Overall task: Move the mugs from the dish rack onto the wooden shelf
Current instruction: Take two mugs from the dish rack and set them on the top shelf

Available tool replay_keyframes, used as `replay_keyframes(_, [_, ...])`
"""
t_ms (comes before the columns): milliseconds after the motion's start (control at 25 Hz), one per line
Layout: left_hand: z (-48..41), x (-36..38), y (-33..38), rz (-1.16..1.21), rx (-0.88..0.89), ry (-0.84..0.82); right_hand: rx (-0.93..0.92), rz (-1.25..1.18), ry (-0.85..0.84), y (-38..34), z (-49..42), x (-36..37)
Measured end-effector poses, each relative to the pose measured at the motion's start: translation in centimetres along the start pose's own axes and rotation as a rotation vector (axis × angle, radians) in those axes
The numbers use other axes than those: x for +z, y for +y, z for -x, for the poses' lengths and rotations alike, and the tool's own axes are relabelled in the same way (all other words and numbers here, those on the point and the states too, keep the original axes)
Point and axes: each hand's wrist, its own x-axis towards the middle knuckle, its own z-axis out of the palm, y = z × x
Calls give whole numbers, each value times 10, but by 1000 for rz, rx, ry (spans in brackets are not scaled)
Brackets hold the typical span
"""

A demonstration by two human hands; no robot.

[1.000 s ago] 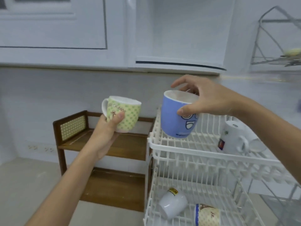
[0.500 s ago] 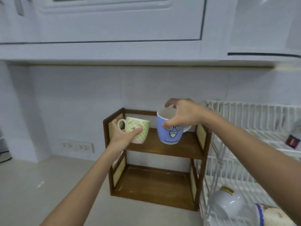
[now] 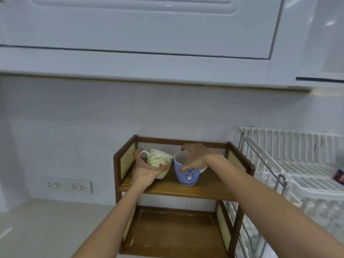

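A two-tier wooden shelf [image 3: 208, 192] stands against the white wall. A green-patterned mug [image 3: 160, 160] sits on its upper board at the left, and my left hand [image 3: 145, 171] wraps its front, thumb and fingers around the body. A blue mug [image 3: 188, 175] with a cartoon face stands upright on the same board just right of it. My right hand [image 3: 195, 157] grips its rim from above, thumb on the near side. The white dish rack [image 3: 297, 164] stands to the right of the shelf.
The shelf's lower board [image 3: 175, 231] holds nothing. Something dark red and blue [image 3: 338, 176] lies on the rack's top tier at the right edge. Wall sockets [image 3: 68, 186] sit left of the shelf above the pale counter [image 3: 46, 229]. White cabinets [image 3: 149, 34] hang overhead.
Both hands carried the mugs left from above the rack to the shelf. The mugs have come down onto the upper board, side by side. The view has turned left and moved closer.
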Motion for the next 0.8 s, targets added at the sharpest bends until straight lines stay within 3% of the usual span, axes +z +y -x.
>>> replay_keyframes(280, [-16,-4,-17,-4,2,-41,-70,-154,-100,9,-13,1])
replay_keyframes(440, [-12,-16,-19,-74,18,-84,-73,-78,-146,5,-14,2])
replay_keyframes(680, [-12,-20,-9,-407,199,-64,269,136,17,-18,-13,13])
replay_keyframes(800, [-24,-20,6,-599,238,-164,276,156,28,-23,-13,16])
